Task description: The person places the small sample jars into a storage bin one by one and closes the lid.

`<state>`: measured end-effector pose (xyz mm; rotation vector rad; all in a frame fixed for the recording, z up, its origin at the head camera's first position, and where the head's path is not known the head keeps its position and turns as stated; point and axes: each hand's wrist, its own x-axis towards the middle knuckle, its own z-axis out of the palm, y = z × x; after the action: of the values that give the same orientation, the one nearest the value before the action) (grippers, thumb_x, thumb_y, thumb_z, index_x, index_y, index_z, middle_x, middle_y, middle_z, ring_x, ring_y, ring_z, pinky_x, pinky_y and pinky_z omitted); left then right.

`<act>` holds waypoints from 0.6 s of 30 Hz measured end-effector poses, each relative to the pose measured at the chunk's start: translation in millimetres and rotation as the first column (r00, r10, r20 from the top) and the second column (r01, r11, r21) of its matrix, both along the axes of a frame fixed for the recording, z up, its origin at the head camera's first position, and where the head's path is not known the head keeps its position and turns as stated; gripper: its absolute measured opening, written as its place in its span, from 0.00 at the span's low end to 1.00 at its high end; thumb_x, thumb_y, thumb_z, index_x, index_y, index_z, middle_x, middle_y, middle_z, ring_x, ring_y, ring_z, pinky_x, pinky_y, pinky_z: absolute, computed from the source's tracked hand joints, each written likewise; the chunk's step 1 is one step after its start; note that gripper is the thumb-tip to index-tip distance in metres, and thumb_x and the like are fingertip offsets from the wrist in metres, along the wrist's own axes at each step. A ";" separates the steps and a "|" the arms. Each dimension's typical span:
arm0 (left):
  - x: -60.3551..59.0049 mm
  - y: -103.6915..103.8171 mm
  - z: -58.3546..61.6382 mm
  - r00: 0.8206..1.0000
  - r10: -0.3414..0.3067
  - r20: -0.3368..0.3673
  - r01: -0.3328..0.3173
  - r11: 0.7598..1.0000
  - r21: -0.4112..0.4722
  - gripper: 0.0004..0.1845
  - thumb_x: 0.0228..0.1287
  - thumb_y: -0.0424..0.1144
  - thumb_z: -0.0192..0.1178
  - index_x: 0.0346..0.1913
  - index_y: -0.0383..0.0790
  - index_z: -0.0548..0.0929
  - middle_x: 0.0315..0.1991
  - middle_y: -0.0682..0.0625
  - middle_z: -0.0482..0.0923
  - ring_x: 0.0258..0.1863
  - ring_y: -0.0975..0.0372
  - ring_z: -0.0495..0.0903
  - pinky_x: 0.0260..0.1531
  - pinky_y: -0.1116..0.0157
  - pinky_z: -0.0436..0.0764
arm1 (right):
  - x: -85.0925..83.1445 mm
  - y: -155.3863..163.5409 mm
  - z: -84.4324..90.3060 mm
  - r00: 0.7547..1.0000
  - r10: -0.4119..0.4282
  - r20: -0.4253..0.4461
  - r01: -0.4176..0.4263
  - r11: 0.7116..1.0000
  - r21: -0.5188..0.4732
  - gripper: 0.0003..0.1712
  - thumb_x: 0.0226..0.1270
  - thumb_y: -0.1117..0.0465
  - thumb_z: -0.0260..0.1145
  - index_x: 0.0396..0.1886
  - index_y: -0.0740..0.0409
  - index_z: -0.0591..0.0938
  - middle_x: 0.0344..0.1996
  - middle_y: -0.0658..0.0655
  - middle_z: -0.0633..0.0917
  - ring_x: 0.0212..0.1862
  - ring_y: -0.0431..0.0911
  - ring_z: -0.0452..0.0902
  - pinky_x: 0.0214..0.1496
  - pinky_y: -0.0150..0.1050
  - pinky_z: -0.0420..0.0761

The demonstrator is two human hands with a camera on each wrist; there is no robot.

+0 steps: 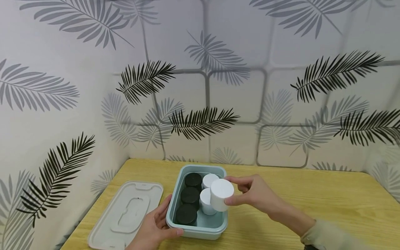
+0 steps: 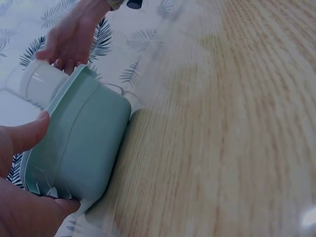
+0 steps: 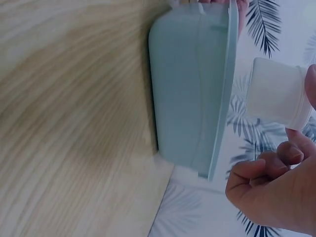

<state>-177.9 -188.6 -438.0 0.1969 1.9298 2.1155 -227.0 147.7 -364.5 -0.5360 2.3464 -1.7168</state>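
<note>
Head view: a pale teal rectangular plastic box (image 1: pixel 200 225) stands on a light wooden tabletop (image 1: pixel 312 194), just in front of the person. The right hand (image 1: pixel 253 192) pinches a white cylindrical jar (image 1: pixel 221 194) between thumb and curled fingers, holding it tilted above the box's right rim, at about 3 o'clock from the box centre. Inside the box, three black round-lidded jars (image 1: pixel 190 196) form a column along the left side, from 12 to 7 o'clock, and two more white jars (image 1: pixel 208 180) stand beside them on the right. The left hand (image 1: pixel 153 227) grips the box at its near left corner, about 8 o'clock, with the thumb along the front wall and fingers on the left wall. A pale grey rectangular plastic lid (image 1: pixel 128 215) lies flat on the table at 9 o'clock from the box, just beside the left hand. Left wrist view: the thumb (image 2: pixel 24 133) presses the box's outer wall (image 2: pixel 84 143), and the white jar (image 2: pixel 42 84) shows beyond the rim. Right wrist view: the white jar (image 3: pixel 276 94) hangs apart from the box rim (image 3: pixel 224 89). A wall with a printed palm-leaf pattern (image 1: pixel 200 69) backs the table.
</note>
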 end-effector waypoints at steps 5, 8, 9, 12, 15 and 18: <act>0.1 0.3 -0.1 1.000 0.005 0.001 -0.005 1.000 -0.006 0.57 0.63 0.31 0.76 0.86 0.37 0.47 0.83 0.36 0.49 0.77 0.45 0.63 0.61 0.66 0.78 | 5.1 -17.0 -3.8 1.000 0.015 0.026 -0.015 1.000 -0.016 0.38 0.53 0.58 0.87 0.65 0.55 0.86 0.21 0.48 0.54 0.26 0.43 0.49 0.25 0.36 0.53; 0.4 0.7 0.1 1.000 0.010 -0.002 -0.010 1.000 -0.014 0.58 0.62 0.31 0.77 0.86 0.36 0.48 0.83 0.36 0.49 0.77 0.45 0.62 0.61 0.65 0.78 | 6.5 -23.9 -7.6 0.999 0.021 0.038 -0.020 1.000 -0.023 0.37 0.53 0.59 0.86 0.65 0.55 0.87 0.21 0.48 0.54 0.26 0.44 0.50 0.25 0.35 0.54; 0.5 0.9 0.2 1.000 0.011 -0.003 -0.011 1.000 -0.017 0.58 0.62 0.30 0.77 0.86 0.36 0.48 0.83 0.36 0.48 0.77 0.45 0.62 0.61 0.65 0.78 | 6.9 -25.6 -9.0 0.999 0.020 0.043 -0.019 1.000 -0.023 0.37 0.53 0.59 0.86 0.65 0.55 0.87 0.21 0.48 0.54 0.26 0.44 0.50 0.25 0.35 0.54; 0.8 1.1 0.4 1.000 0.010 -0.003 -0.010 1.000 -0.016 0.58 0.62 0.30 0.77 0.86 0.36 0.47 0.83 0.36 0.48 0.77 0.45 0.62 0.61 0.64 0.78 | 7.3 -29.8 -14.6 0.999 0.020 0.050 -0.019 1.000 -0.018 0.35 0.52 0.59 0.87 0.63 0.54 0.88 0.20 0.48 0.55 0.26 0.43 0.51 0.25 0.34 0.54; 0.8 0.8 0.2 1.000 0.004 -0.008 -0.004 1.000 -0.008 0.58 0.62 0.30 0.77 0.86 0.36 0.47 0.83 0.36 0.48 0.77 0.45 0.62 0.61 0.65 0.78 | 7.9 -32.6 -19.9 0.998 0.025 0.052 -0.024 1.000 -0.015 0.35 0.52 0.59 0.87 0.63 0.55 0.88 0.19 0.47 0.55 0.25 0.43 0.51 0.24 0.34 0.53; 0.5 0.0 -0.8 1.000 0.000 -0.015 0.000 1.000 -0.002 0.58 0.62 0.29 0.76 0.86 0.36 0.47 0.83 0.36 0.48 0.77 0.45 0.62 0.61 0.65 0.78 | 7.9 -34.5 -25.1 0.998 0.029 0.062 -0.028 0.999 -0.016 0.36 0.52 0.59 0.87 0.63 0.57 0.88 0.18 0.47 0.55 0.24 0.42 0.49 0.23 0.34 0.52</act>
<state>-177.4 -188.7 -438.9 0.2126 1.9403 2.1180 -219.0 113.3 -389.7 -0.5080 2.2741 -1.7152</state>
